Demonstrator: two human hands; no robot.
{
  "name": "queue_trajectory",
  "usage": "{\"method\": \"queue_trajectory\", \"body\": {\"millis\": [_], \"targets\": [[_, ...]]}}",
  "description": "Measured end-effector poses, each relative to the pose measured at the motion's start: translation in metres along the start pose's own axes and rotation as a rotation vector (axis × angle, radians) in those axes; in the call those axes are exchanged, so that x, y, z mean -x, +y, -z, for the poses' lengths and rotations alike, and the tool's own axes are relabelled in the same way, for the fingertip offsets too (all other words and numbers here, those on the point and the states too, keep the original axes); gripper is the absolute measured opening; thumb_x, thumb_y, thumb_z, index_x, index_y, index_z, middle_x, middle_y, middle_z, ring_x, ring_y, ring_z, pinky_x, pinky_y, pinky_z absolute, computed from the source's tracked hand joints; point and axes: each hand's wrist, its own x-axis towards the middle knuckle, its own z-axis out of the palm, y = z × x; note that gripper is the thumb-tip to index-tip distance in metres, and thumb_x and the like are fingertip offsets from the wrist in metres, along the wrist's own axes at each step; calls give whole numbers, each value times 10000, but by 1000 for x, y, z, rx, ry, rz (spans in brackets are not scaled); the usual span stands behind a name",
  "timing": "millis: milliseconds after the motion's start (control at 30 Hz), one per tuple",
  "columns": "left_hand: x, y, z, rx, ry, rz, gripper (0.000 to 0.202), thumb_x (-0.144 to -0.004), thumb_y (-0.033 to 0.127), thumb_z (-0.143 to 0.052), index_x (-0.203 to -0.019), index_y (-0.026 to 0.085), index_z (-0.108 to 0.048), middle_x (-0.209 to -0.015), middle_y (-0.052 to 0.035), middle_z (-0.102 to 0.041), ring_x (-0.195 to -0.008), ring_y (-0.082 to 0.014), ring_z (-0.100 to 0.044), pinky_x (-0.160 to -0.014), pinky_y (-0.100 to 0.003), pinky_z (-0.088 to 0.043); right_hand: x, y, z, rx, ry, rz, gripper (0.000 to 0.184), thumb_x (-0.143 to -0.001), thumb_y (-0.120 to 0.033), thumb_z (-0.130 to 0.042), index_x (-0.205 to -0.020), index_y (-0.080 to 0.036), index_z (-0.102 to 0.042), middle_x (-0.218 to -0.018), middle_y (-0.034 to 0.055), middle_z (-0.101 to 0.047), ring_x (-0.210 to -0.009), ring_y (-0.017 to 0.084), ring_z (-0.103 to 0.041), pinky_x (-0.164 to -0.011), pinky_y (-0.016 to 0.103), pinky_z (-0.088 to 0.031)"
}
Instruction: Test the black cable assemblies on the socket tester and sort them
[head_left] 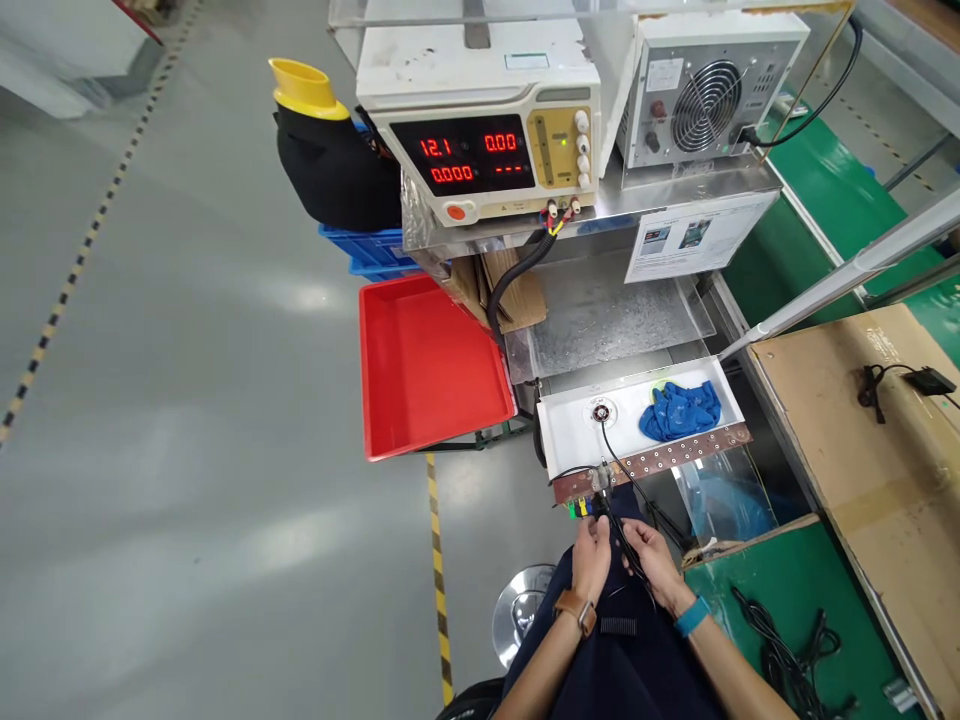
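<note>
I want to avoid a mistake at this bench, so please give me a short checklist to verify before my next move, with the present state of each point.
1. Power supply display lit: ok, 12.1 shows at upper left.
2. Wires at its front terminals: ok, red and yellow ones are there.
3. Both hands at the black cable: ok, left hand and right hand are on either side.
4. Cable's connection near the copper-coloured strip secure: cannot tell, too small.
5. Round socket uncovered by the blue bundle: ok, they lie apart.
6. Spare cables on the green surface neat: not ok, they lie in loose loops.
</note>
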Motion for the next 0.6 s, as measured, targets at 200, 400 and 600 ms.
{"method": "queue_trajectory", "body": {"millis": [200,400,600], "targets": [[-30,-6,-38,253,-90,179,559,-817,692,-530,-926,157,-648,-970,-128,-728,-779,-213,-661,-656,-320,-516,-5,8,-4,-9,40,29,642,-661,-746,-794,-984,-197,-707,-629,-40,-542,-471,109,-456,-461,255,-393],[-37,-9,-45,231,-52,143,430,-829,572,-503,-856,163,-632,-876,-105,-708,-676,-171,-615,-585,-282,-462,-17,17,-3,-11,35,35,663,-661,-755,-784,-1005,-194,-703,-697,-20,-604,-491,112,-478,-486,253,-404],[-51,-16,-52,161,63,97,360,-849,537,-494,-756,201,-582,-730,-50,-633,-690,-193,-605,-687,-326,-493,-19,-13,4,681,114,255,506,-904,-680,-547,-757,-223,-707,-799,108,-731,-744,253,-657,-679,319,-457]]}}
